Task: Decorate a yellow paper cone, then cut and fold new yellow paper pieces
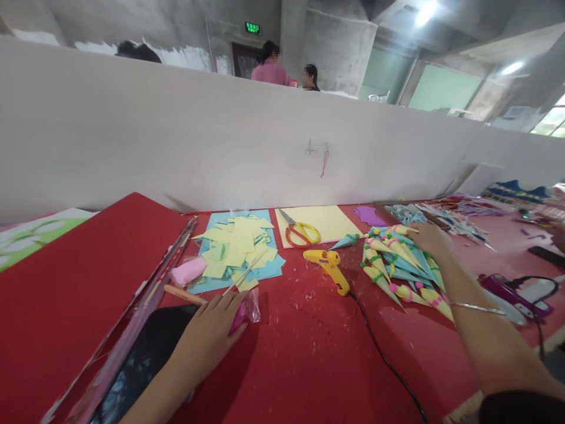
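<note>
My left hand point(214, 327) is closed around a bright pink lump in a clear plastic wrapper point(241, 317), low over the red table. A wooden stick point(184, 294) and a thin pale stick point(242, 275) lie beside its fingers. On the right, my right hand point(430, 240) pinches the end of a yellow paper cone point(401, 229) with a pink band, at the top of a heap of blue and yellow paper cones point(408, 271). Green and pink trims ring these cones. Between my hands lies a yellow hot glue gun point(329, 268), its black cord running toward me.
Yellow and blue paper pieces point(241, 241) lie behind my left hand, near a pink packet point(189, 271). Scissors point(300, 231) rest on a pale yellow sheet point(335, 221). A dark glossy tablet-like object point(145, 353) lies left. A white partition point(220, 141) stands behind; people are beyond it.
</note>
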Motion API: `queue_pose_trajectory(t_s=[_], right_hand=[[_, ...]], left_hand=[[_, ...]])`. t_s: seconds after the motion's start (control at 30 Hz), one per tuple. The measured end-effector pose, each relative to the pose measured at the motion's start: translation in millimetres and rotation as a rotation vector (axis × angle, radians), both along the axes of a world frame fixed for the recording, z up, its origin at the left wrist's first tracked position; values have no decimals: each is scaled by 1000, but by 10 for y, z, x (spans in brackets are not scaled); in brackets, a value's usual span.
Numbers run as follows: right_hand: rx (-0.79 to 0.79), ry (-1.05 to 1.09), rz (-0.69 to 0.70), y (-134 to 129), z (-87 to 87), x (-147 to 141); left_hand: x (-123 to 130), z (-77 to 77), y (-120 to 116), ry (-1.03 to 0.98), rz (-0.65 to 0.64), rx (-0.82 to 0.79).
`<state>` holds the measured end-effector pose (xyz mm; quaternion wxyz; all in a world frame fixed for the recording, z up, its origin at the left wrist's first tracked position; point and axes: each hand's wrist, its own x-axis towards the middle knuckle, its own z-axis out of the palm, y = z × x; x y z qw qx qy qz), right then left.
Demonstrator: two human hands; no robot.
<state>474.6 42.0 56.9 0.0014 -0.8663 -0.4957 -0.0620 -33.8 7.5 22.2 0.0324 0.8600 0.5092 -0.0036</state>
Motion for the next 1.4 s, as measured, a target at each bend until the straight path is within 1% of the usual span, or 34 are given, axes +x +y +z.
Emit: queue_pose_trajectory(t_s=[0.13, 0.37, 0.53, 0.63, 0.8, 1.0, 1.4], right_hand=[[-57, 28, -34, -25, 52, -106], [-78, 15, -65, -45, 117, -205], [-54, 8, -81, -37, 147, -282], [-33, 17, -86, -29, 175, -311], [1, 42, -59, 16, 196, -297], [34, 68, -57, 77, 195, -268], [84, 29, -36, 187, 284, -346]], left_hand=[[7, -10, 8, 9, 0, 6], [4, 8, -13, 9, -7, 28], [3, -8, -22, -21, -8, 30], [14, 12, -37, -33, 0, 26], [29, 61, -55, 10, -2, 4], [21, 39, -49, 7, 2, 7], [12, 49, -82, -12, 1, -13]])
